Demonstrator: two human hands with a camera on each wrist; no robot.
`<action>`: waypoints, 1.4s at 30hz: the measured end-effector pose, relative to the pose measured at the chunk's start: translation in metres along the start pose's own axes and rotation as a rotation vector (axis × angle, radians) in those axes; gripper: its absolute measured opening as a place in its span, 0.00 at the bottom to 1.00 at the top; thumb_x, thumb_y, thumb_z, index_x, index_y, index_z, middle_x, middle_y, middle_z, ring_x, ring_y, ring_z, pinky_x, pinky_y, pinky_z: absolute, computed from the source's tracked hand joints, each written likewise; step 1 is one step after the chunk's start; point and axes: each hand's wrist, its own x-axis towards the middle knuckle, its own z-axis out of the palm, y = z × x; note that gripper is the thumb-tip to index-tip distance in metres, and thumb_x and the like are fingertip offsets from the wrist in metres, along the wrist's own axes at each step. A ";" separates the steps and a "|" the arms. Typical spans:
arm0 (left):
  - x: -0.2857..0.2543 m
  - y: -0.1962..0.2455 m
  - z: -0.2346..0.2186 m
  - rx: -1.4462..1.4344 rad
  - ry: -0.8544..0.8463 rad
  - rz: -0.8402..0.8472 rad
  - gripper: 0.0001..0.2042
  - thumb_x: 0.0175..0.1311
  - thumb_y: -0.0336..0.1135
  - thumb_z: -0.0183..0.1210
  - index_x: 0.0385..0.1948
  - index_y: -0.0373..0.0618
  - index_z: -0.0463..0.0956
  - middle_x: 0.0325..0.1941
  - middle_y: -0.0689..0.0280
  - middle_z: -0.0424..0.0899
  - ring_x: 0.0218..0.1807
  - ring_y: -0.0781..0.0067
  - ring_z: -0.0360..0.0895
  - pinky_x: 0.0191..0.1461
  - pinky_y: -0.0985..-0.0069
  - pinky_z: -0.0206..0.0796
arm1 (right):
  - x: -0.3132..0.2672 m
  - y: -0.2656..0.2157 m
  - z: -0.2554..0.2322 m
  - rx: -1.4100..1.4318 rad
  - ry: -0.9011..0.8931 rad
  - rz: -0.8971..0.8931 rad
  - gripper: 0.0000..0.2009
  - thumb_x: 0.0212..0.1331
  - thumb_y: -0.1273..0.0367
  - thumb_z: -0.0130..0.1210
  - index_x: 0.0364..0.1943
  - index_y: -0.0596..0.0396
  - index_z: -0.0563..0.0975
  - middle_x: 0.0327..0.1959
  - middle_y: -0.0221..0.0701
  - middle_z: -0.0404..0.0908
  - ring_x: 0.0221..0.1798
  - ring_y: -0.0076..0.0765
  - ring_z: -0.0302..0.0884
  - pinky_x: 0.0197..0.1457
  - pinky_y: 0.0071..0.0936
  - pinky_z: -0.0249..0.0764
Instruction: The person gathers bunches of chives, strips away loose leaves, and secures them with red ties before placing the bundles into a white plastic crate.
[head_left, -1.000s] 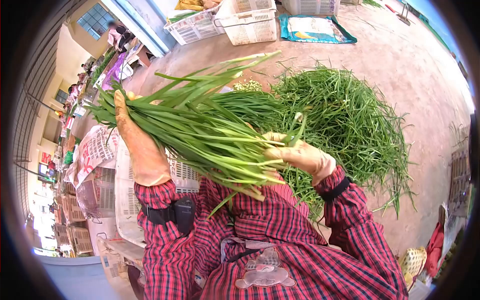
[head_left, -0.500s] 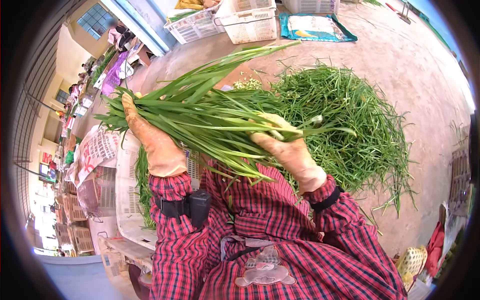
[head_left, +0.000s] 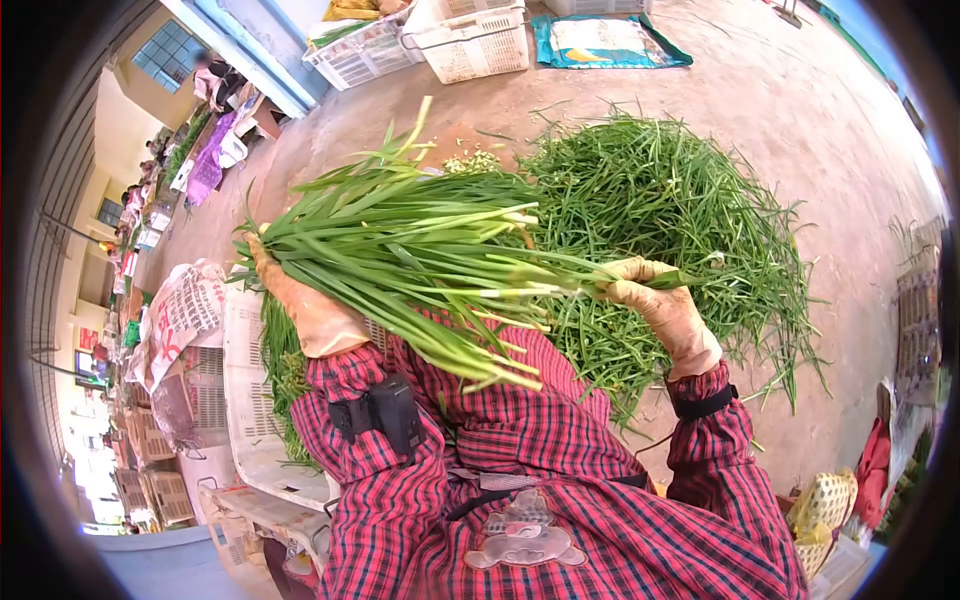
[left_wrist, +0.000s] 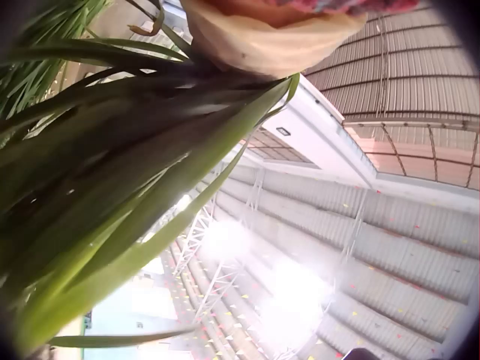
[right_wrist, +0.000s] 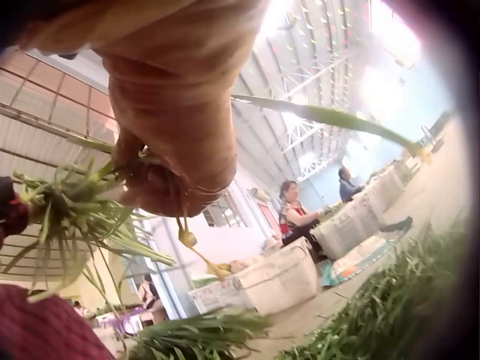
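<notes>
A bunch of long green leafy stalks (head_left: 400,240) lies across the front of the body in the head view, pale ends toward the right. The gloved left hand (head_left: 305,300) grips the leafy end; the leaves (left_wrist: 112,172) fill the left of the left wrist view, and the fingers are hidden there. At the pale ends, the gloved right hand (head_left: 660,310) pinches a few stalks, with a leaf sticking out past the fingers. In the right wrist view the right hand (right_wrist: 172,112) has curled fingers at the stalk ends (right_wrist: 82,202).
A large heap of loose green leaves (head_left: 680,220) lies on the floor beyond the right hand. Left of the lap stands a white crate (head_left: 245,390) with greens inside. White crates (head_left: 480,50) and a teal-edged bag (head_left: 610,42) are at the back; people (right_wrist: 296,214) sit farther off.
The right hand has drawn away to the right from the bunch, with a few stalks between its fingers. The bunch's pale ends have spread apart. The left hand still grips the leafy end.
</notes>
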 end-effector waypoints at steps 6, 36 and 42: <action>-0.010 0.000 -0.019 -0.132 -0.097 -0.055 0.23 0.74 0.52 0.43 0.55 0.43 0.74 0.55 0.56 0.80 0.53 0.56 0.78 0.57 0.60 0.74 | -0.003 0.120 -0.078 -0.861 0.166 0.093 0.18 0.58 0.70 0.64 0.53 0.52 0.80 0.54 0.37 0.80 0.58 0.36 0.76 0.63 0.32 0.72; -0.014 -0.020 -0.062 1.377 -0.211 0.850 0.18 0.74 0.46 0.46 0.54 0.43 0.72 0.55 0.61 0.80 0.55 0.65 0.77 0.65 0.66 0.67 | -0.001 0.021 0.072 -0.442 -0.345 0.009 0.19 0.67 0.66 0.57 0.60 0.56 0.76 0.61 0.33 0.78 0.60 0.31 0.77 0.64 0.29 0.72; -0.017 -0.033 -0.109 0.982 -0.194 0.783 0.25 0.72 0.51 0.49 0.61 0.42 0.69 0.60 0.60 0.78 0.53 0.66 0.79 0.63 0.69 0.68 | -0.006 0.034 0.075 0.178 -0.149 0.088 0.07 0.70 0.70 0.53 0.46 0.53 0.81 0.39 0.25 0.81 0.34 0.18 0.75 0.35 0.19 0.72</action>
